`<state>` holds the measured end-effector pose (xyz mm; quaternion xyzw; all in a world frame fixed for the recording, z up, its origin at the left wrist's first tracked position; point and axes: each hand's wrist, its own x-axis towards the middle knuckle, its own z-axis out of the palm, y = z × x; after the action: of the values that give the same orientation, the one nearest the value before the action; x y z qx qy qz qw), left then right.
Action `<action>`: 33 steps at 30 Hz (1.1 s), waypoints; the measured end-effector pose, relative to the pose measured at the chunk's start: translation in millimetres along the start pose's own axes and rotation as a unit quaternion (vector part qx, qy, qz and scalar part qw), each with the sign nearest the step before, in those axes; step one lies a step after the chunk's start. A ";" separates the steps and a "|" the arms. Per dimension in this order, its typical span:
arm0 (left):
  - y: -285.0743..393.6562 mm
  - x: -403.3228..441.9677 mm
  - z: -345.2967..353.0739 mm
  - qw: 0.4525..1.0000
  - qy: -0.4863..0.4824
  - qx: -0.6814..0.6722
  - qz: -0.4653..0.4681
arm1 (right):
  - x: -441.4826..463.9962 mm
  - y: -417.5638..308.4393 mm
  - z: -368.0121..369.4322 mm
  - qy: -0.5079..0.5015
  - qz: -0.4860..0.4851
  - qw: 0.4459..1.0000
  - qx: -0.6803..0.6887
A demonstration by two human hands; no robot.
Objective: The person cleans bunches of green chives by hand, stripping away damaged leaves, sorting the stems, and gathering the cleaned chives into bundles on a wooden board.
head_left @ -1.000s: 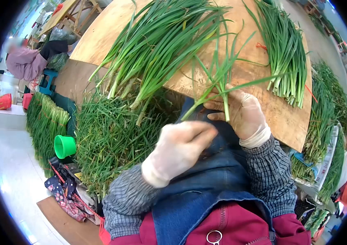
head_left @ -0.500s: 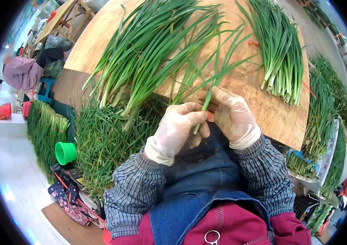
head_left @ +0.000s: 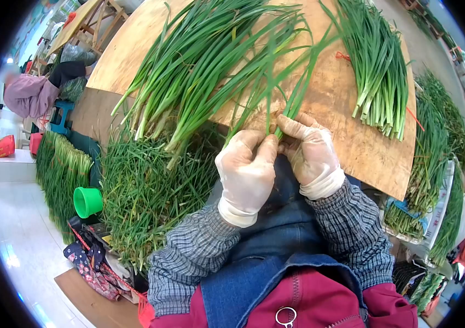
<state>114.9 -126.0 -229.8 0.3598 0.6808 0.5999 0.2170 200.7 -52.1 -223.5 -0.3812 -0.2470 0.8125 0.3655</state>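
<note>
Thin whitish gloves cover both hands, which meet at the table's near edge. My left hand (head_left: 248, 174) is closed, thumb and fingertips pinching a leaf at the base of a garlic chive stalk (head_left: 300, 90). Close beside it, my right hand (head_left: 314, 156) is also closed on this stalk, its long leaves pointing up and away over the board. The fingers hide the stalk's lower end. Left of the hands, a loose heap of garlic chives (head_left: 199, 82) lies with its pale ends toward me. A neater bundle of garlic chives (head_left: 377, 76) lies at the right.
The wooden tabletop (head_left: 375, 161) spans the front. Below its left side sits a pile of green leaf scraps (head_left: 145, 186), with a green bucket (head_left: 87, 202) beside it. More chives (head_left: 432, 136) are stacked at the right. A person (head_left: 30, 95) sits at the far left.
My left hand has moved up and slightly right, from the stalk's lower end to its upper part near the right fingertips. The leaves have swung upright; the right hand stays almost in place.
</note>
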 end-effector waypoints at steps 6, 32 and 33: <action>13.1 -29.4 -53.9 0.988 0.139 -0.020 0.070 | 3.2 -7.9 -11.4 0.028 -0.002 0.999 0.035; -2.1 15.0 -87.5 0.890 0.058 0.360 0.273 | 2.1 -7.4 21.7 -0.067 0.098 0.988 -0.104; 3.1 22.8 -96.9 0.842 0.086 0.481 0.230 | 1.5 -10.6 23.9 -0.059 0.107 0.991 -0.063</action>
<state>30.5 -172.9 -205.7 0.5124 0.7974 0.2583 -0.1870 185.3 -47.4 -203.0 -0.3789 -0.2765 0.8509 0.2366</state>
